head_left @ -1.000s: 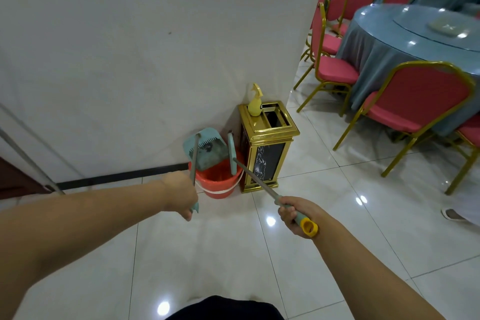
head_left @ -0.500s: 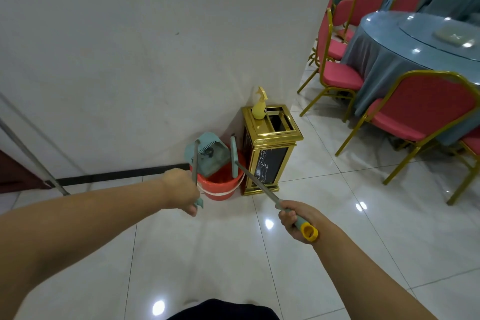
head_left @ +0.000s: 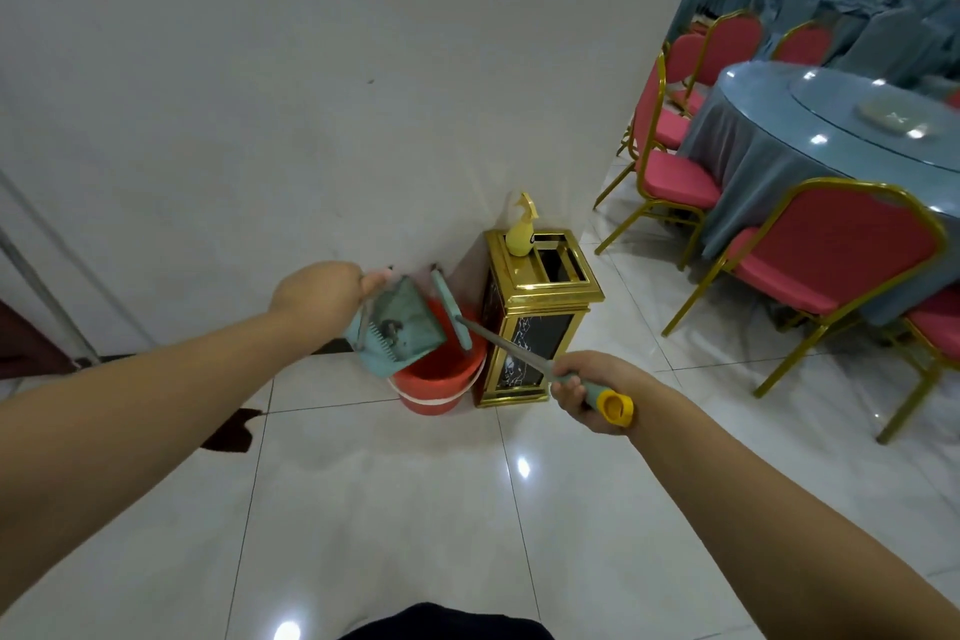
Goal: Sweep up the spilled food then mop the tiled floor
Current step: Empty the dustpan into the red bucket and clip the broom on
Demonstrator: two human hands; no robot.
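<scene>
My left hand [head_left: 322,296] grips the handle of a teal dustpan [head_left: 402,330], which is tilted over a red bucket [head_left: 441,379] by the wall; dark scraps lie in the pan near its comb edge. My right hand [head_left: 589,387] holds the broom's metal pole [head_left: 506,346] at its green grip with a yellow end cap [head_left: 615,408]. The teal broom head [head_left: 451,309] stands over the bucket, beside the dustpan. The tiled floor [head_left: 415,509] is glossy and white.
A gold and black bin [head_left: 535,322] with a yellow spray bottle [head_left: 521,229] on top stands right of the bucket. A dark patch [head_left: 231,431] marks the floor at left. Red chairs [head_left: 841,270] surround a round blue-clothed table [head_left: 810,146] at right. A white wall [head_left: 311,94] lies ahead.
My left hand has lifted and tipped the dustpan higher over the bucket. The view has moved closer to the bucket. My right hand keeps its hold on the broom.
</scene>
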